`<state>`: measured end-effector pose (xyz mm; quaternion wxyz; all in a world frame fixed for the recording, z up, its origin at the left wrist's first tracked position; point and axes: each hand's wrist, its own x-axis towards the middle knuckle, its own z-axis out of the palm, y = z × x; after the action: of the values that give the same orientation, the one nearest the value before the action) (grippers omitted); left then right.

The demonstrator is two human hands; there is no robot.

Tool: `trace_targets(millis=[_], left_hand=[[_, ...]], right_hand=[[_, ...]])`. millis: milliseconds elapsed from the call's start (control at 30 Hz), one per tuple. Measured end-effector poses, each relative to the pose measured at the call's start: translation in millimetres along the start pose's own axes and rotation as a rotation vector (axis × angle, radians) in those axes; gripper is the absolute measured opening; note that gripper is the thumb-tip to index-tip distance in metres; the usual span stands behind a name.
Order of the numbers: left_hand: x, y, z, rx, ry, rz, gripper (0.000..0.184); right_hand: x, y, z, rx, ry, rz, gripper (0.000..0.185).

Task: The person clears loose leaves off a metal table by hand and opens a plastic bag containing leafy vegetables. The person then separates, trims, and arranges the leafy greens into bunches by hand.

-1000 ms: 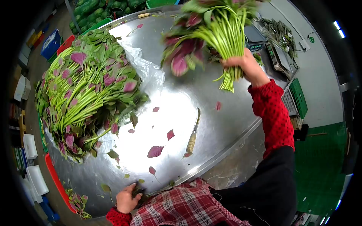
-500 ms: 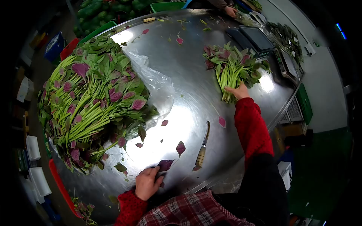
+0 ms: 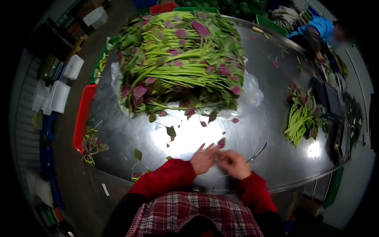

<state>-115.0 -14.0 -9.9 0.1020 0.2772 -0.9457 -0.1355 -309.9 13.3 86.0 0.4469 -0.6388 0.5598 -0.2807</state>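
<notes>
In front of my body, my two hands are close together above the near part of the metal table. My left hand (image 3: 204,159) has its fingers stretched out. My right hand (image 3: 235,164) is curled, its fingertips pinched beside the left fingers; blur hides what is in them. A purple leaf (image 3: 222,142) shows just beyond the fingertips. Right of my right hand is a knife (image 3: 259,151), its handle partly covered by that hand. A large pile of red-and-green leafy stems (image 3: 177,65) lies on plastic beyond. The smaller bunch of leafy greens (image 3: 298,120) rests at the right.
Loose leaves (image 3: 171,132) are scattered on the metal table (image 3: 118,136). A scale (image 3: 329,98) stands beyond the small bunch. Another person in a blue top (image 3: 318,29) is at the far right. A red crate (image 3: 84,118) borders the left edge.
My right hand has left the small bunch and come in beside my left hand. My left hand has lifted off the dark leaf. The camera view has turned left.
</notes>
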Motion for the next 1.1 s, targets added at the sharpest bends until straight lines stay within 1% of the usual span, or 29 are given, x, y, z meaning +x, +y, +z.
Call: trace_targets(millis=[33, 67, 133, 167, 200, 233, 267, 333, 400, 467, 533, 567, 600, 633, 667, 700, 733, 767, 867, 933, 967, 1000, 1067, 1100], left_hand=[[-14.9, -17.4, -3.5, -0.033, -0.104, -0.346, 0.025], [-33.8, -43.6, 0.2, -0.075, -0.206, -0.692, 0.016], [-119.4, -113.8, -43.6, 0.162, 0.275, -0.668, 0.011], [-151.3, -128.7, -70.3, 0.375, 0.339, -0.699, 0.02], [-183.2, -143.7, -97.2, 0.582, 0.404, -0.748, 0.032], [-197.0, -151.3, -118.2, 0.719, 0.259, -0.918, 0.045], [-197.8, -162.6, -132.8, 0.736, 0.265, -0.915, 0.045], [-159.9, -178.0, -187.9, 0.279, 0.312, -0.755, 0.052], [-90.3, -171.6, -227.8, 0.247, 0.513, -0.473, 0.06], [-25.5, -170.0, -259.3, 0.279, 0.517, -0.282, 0.07], [22.3, -185.2, -268.7, 0.4, 0.421, -0.226, 0.085], [34.9, -195.6, -267.6, 0.389, 0.38, -0.266, 0.089], [43.5, -203.8, -262.4, 0.378, 0.336, -0.305, 0.094], [45.0, -204.1, -263.7, 0.321, 0.318, -0.328, 0.098], [43.0, -202.3, -263.8, 0.305, 0.298, -0.351, 0.098], [39.8, -198.9, -261.8, 0.341, 0.337, -0.323, 0.096], [37.2, -196.3, -261.5, 0.381, 0.369, -0.294, 0.095], [36.4, -193.8, -260.6, 0.388, 0.353, -0.285, 0.095], [38.2, -185.6, -257.6, 0.371, 0.383, -0.3, 0.094], [39.7, -181.6, -258.0, 0.422, 0.355, -0.339, 0.088], [36.6, -178.6, -255.3, 0.448, 0.37, -0.282, 0.085], [35.0, -176.8, -253.5, 0.446, 0.366, -0.279, 0.085], [32.7, -174.8, -251.4, 0.621, 0.448, -0.07, 0.085], [33.7, -173.7, -250.5, 0.451, 0.398, -0.171, 0.083]], right_hand=[[1.3, -20.5, 11.1, 0.029, -0.064, -0.063, 0.036], [4.5, -16.9, 21.5, 0.044, 0.021, -0.057, 0.039], [4.7, 0.5, 24.6, -0.006, 0.248, 0.114, 0.036], [5.3, 12.3, 27.8, -0.043, 0.335, 0.192, 0.032], [5.5, 27.9, 33.8, -0.154, 0.349, 0.201, 0.031], [8.1, 22.0, 42.1, -0.129, 0.3, 0.182, 0.032], [11.4, 16.3, 48.5, -0.11, 0.251, 0.163, 0.032], [26.1, 6.6, 71.9, -0.151, 0.204, 0.036, 0.031], [45.3, -8.1, 93.5, -0.158, 0.172, -0.065, 0.03], [61.6, -11.2, 112.3, -0.292, 0.143, -0.157, 0.031], [72.4, -4.1, 128.3, -0.261, 0.142, -0.173, 0.031], [74.0, 2.4, 133.0, -0.295, 0.163, -0.171, 0.03], [72.7, 3.3, 135.3, -0.269, 0.219, -0.143, 0.023], [71.3, 14.9, 138.1, -0.233, 0.294, -0.218, 0.018], [71.7, 26.5, 141.6, -0.19, 0.369, -0.297, 0.014], [71.7, 24.5, 142.6, -0.181, 0.405, -0.327, 0.008], [74.1, 23.6, 142.9, -0.166, 0.417, -0.323, 0.008], [74.3, 23.5, 142.4, -0.159, 0.416, -0.313, 0.008], [74.5, 25.6, 143.3, -0.172, 0.427, -0.32, 0.007], [73.7, 26.3, 142.2, -0.179, 0.416, -0.339, 0.007], [72.9, 27.4, 141.8, -0.18, 0.416, -0.334, 0.007], [72.9, 27.3, 142.2, -0.184, 0.418, -0.339, 0.007], [73.8, 25.5, 143.1, -0.183, 0.419, -0.338, 0.007], [73.4, 25.4, 143.4, -0.186, 0.413, -0.327, 0.007]])
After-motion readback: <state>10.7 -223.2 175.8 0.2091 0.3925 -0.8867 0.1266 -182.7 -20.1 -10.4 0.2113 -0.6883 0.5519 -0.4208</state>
